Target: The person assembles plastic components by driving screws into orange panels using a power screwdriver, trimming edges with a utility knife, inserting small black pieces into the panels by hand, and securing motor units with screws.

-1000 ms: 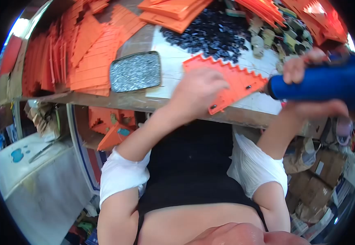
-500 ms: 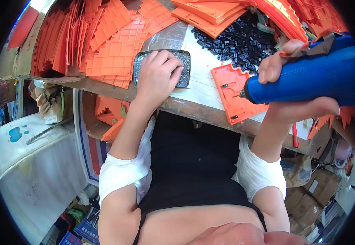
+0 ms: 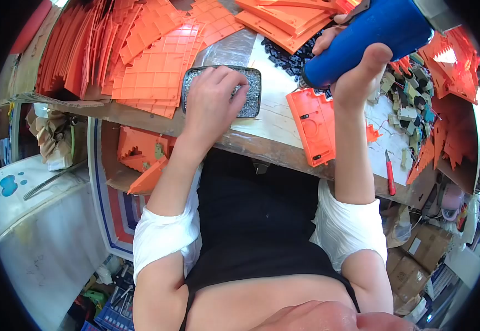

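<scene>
Left hand (image 3: 212, 105) over tray (image 3: 260, 94), pinch unclear; right hand (image 3: 359, 78) snug around blue driver (image 3: 380, 27)

Single head-worn view, facing forward and down, close above the workbench (image 3: 262, 144), apparently wide-angle, edges dark.

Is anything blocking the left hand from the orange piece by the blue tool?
Just the tray's rim beside the left hand; past it, only white surface shows before the orange piece. The right arm hides that piece's right side.
</scene>
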The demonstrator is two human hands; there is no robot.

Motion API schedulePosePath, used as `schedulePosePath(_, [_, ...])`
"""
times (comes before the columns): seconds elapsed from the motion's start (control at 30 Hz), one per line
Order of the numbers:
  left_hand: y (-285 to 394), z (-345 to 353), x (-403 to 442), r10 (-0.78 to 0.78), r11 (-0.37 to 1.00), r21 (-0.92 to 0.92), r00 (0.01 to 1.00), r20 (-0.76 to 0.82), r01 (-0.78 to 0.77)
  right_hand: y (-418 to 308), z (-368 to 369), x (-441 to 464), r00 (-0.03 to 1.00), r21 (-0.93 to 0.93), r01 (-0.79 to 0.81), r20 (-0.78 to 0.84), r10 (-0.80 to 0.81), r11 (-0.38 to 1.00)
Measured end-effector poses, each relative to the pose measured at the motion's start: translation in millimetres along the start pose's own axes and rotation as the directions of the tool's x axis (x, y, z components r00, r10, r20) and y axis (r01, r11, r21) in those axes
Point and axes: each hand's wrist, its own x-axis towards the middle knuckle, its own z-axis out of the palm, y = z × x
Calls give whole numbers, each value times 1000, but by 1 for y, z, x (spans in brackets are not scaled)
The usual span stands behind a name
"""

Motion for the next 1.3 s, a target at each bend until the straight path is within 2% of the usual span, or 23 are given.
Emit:
schedulePosePath(0.07, [4, 4, 0, 2, 996, -84, 1000, -31, -5, 2, -2, -1, 1000, 13, -25, 19, 25, 1000])
schedulePosePath(0.13, [10, 7, 0, -18, 981, -193, 999, -29, 12, -4, 0, -1, 997, 160, 20, -72, -9, 987])
schedulePosePath(0.17, [14, 9, 0, -20, 981, -191, 999, -28, 14, -9, 0, -1, 997, 162, 19, -71, -8, 987])
schedulePosePath(0.23, [21, 13, -1, -147, 886, -429, 984, 96, 174, -24, 2, -1, 988, 496, 140, -128, -87, 857])
schedulePosePath(0.27, [27, 17, 0, -148, 886, -428, 984, 99, 176, -29, -3, -1, 988, 497, 139, -130, -84, 857])
schedulePosePath(0.33, [37, 23, 2, -237, 642, -697, 947, 217, 320, -39, -15, -2, 990, 441, 57, 91, -107, 896])
schedulePosePath(0.43, [43, 23, 4, -232, 554, -726, 913, 336, 408, -52, -5, -8, 995, 584, 23, 64, -74, 811])
schedulePosePath(0.47, [43, 23, 3, -231, 556, -723, 912, 339, 410, -55, -3, -7, 995, 564, 59, 34, -94, 824])
schedulePosePath(0.63, [43, 27, -5, -150, 591, -766, 967, 204, 253, -63, -7, -9, 998, 598, 39, 11, -58, 800])
schedulePosePath(0.7, [44, 27, -9, -151, 554, -789, 964, 217, 265, -65, -14, -8, 982, 449, 61, 135, -135, 892])
schedulePosePath(0.73, [45, 27, -11, -153, 514, -812, 961, 231, 277, -65, -15, -9, 982, 444, 62, 133, -134, 894])
schedulePosePath(0.77, [46, 27, -13, -149, 508, -815, 961, 235, 278, -66, -15, -9, 988, 538, 23, 115, -100, 842])
schedulePosePath(0.8, [47, 27, -15, -112, 545, -807, 974, 198, 227, -68, -16, -10, 993, 626, -12, 99, -64, 780])
schedulePosePath(0.87, [48, 26, -16, -70, 571, -804, 985, 156, 167, -69, -22, -23, 998, 570, 21, 36, -50, 821])
schedulePosePath(0.9, [49, 23, -17, -6, 701, -706, 991, 134, 100, -72, -23, -29, 999, 521, 44, -24, -37, 852])
schedulePosePath(0.93, [51, 23, -18, 61, 810, -586, 990, 123, 23, -73, -9, -33, 984, 529, 157, -152, -90, 834])
schedulePosePath(0.97, [55, 25, -22, 65, 808, -589, 990, 126, 22, -67, -15, -35, 984, 525, 159, -155, -90, 836])
schedulePosePath(1.03, [67, 37, -31, 150, 841, -541, 961, 231, -1, -52, -22, -35, 995, 355, 87, 19, -100, 931])
schedulePosePath(1.07, [69, 44, -33, 186, 847, -528, 963, 193, -58, -49, -21, -41, 993, 311, 85, -103, -55, 947])
schedulePosePath(1.1, [69, 48, -34, 186, 848, -526, 963, 195, -57, -43, -23, -42, 997, 394, 63, -73, -37, 917])
schedulePosePath(1.2, [71, 54, -34, 188, 889, -449, 965, 182, -88, -36, -27, -45, 997, 432, 32, -83, 4, 901])
schedulePosePath(1.27, [71, 57, -34, 186, 890, -447, 965, 184, -86, -35, -31, -47, 997, 298, -39, 75, 18, 954])
schedulePosePath(1.3, [71, 57, -34, 187, 891, -446, 965, 182, -88, -33, -31, -46, 997, 302, -41, 74, 19, 952])
